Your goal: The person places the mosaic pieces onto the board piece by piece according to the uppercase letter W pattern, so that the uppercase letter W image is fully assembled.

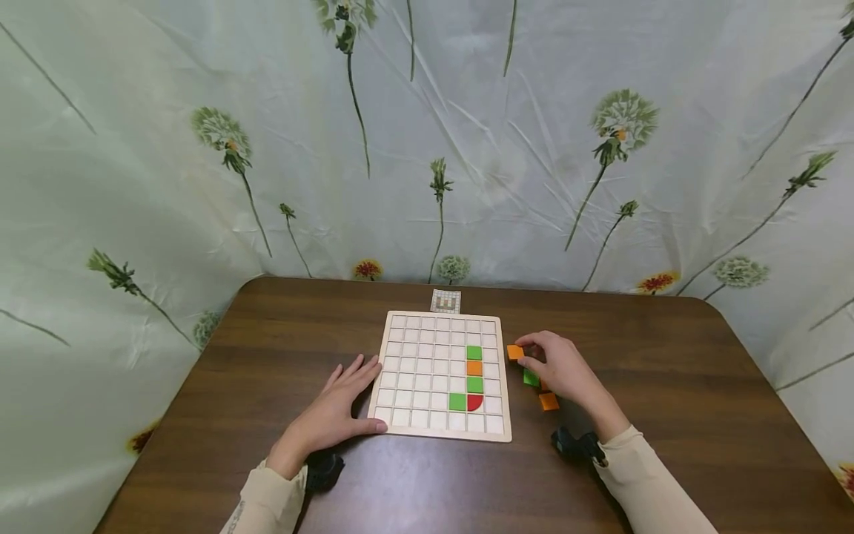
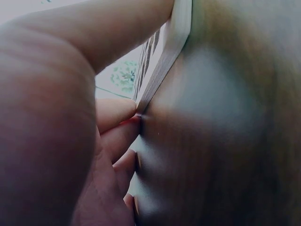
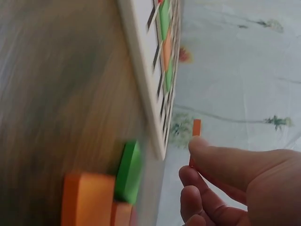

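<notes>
A pale grid board [image 1: 505,400] lies on the table. My left hand [image 1: 327,415] rests at its left side, fingers spread along the edge and thumb at the near-left corner. Just past the board's right edge, my right hand [image 1: 560,365] pinches an orange square tile [image 3: 196,127] between thumb and fingers. Under and beside that hand lie a loose green tile [image 3: 129,172] and orange tiles [image 1: 548,402], one partly hidden. On the grid, a column holds a green tile [image 1: 474,353], an orange one [image 1: 474,368], another green and a red rounded piece [image 1: 474,403]; a green tile [image 1: 457,402] sits left of the red.
Behind the board's far edge lies a small card [image 1: 445,301] printed with a grid pattern. The brown wooden table [image 1: 654,371] ends at a hanging cloth [image 1: 514,185] with dandelion prints. Black straps with devices circle both wrists.
</notes>
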`<state>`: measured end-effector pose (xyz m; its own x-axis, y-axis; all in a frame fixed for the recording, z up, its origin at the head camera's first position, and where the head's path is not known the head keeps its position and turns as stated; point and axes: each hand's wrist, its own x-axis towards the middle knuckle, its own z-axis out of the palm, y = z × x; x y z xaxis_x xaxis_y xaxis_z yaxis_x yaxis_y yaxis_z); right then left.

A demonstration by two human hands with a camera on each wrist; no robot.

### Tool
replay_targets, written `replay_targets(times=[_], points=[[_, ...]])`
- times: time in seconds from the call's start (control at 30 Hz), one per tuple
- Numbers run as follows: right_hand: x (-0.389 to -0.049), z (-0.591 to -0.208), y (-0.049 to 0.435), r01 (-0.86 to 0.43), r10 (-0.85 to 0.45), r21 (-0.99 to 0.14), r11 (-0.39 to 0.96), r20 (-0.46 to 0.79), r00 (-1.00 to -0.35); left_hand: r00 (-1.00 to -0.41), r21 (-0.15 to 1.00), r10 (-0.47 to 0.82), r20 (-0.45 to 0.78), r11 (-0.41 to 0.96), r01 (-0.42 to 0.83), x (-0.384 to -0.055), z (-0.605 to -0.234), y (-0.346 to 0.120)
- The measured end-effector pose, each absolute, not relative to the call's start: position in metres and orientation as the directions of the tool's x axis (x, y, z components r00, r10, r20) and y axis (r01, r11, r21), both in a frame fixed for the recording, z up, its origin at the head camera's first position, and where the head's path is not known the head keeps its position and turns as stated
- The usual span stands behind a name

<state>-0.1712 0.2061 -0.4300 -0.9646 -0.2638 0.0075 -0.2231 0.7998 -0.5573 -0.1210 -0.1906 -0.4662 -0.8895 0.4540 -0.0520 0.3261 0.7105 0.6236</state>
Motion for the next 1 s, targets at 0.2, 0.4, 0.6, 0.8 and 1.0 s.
replay_targets(times=[0.2, 0.4, 0.6, 0.8, 1.0], points=[[-0.165, -0.425, 0.189, -0.249, -0.277, -0.584, 0.773, 0.044, -0.960, -0.889, 0.633, 0.455, -0.046, 0.702, 0.326, -0.121, -0.465, -0.189], [-0.158, -0.425, 0.172, -0.279, -0.294, -0.598, 0.751, 0.076, -0.953, -0.890, 0.629, 0.454, -0.040, 0.704, 0.331, -0.120, -0.466, -0.190], [-0.154, -0.428, 0.158, -0.269, -0.293, -0.610, 0.745, 0.063, -0.954, -0.890, 0.633, 0.454, -0.035, 0.699, 0.332, -0.120, -0.467, -0.190], [-0.150, -0.431, 0.147, -0.278, -0.303, -0.612, 0.740, 0.065, -0.951, -0.889, 0.636, 0.456, -0.043, 0.699, 0.327, -0.120, -0.466, -0.189], [-0.147, -0.432, 0.134, -0.287, -0.324, -0.615, 0.734, 0.054, -0.945, -0.890, 0.627, 0.454, -0.047, 0.707, 0.327, -0.120, -0.465, -0.189]])
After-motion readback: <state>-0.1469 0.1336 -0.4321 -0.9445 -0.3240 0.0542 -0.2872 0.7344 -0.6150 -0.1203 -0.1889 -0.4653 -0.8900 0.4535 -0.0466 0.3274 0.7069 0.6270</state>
